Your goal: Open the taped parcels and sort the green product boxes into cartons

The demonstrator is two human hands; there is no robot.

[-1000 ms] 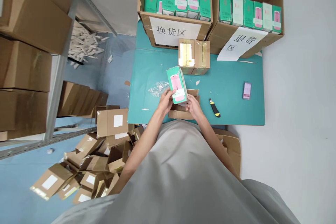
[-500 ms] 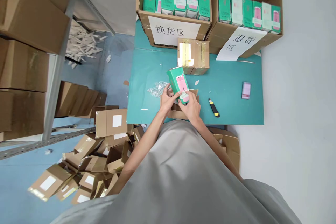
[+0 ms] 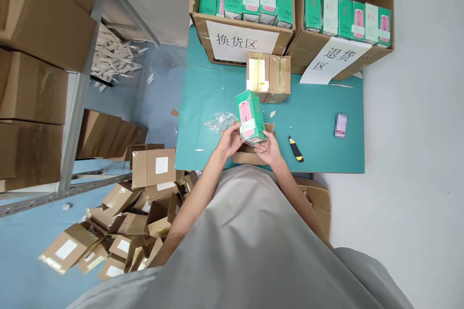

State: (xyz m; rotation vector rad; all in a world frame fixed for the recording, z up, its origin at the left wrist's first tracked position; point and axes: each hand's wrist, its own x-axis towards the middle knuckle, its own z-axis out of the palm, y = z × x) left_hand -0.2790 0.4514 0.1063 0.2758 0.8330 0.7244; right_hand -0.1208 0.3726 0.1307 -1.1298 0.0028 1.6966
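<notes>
A green product box (image 3: 251, 116) with a pink bottle-shaped picture is held tilted above the table by both hands. My left hand (image 3: 230, 140) grips its lower left side, and my right hand (image 3: 268, 148) supports its lower right corner. Beneath the box lies an opened brown carton (image 3: 248, 158), mostly covered by the hands and box. Crumpled clear plastic wrap (image 3: 220, 122) rests on the table left of my left hand. To the right of my right hand is a black and yellow utility knife (image 3: 296, 148).
On the teal table (image 3: 326, 111), two sealed small cartons (image 3: 279, 79) stand before a large carton (image 3: 199, 34) of green boxes. Another large carton (image 3: 299, 43) of them stands right. A small blurred item (image 3: 340, 125) lies right. Discarded cartons (image 3: 130, 226) cover the floor left.
The green box has been turned in my hands, so a second side now shows on its right. My right hand has shifted from its front face to the lower right corner.
</notes>
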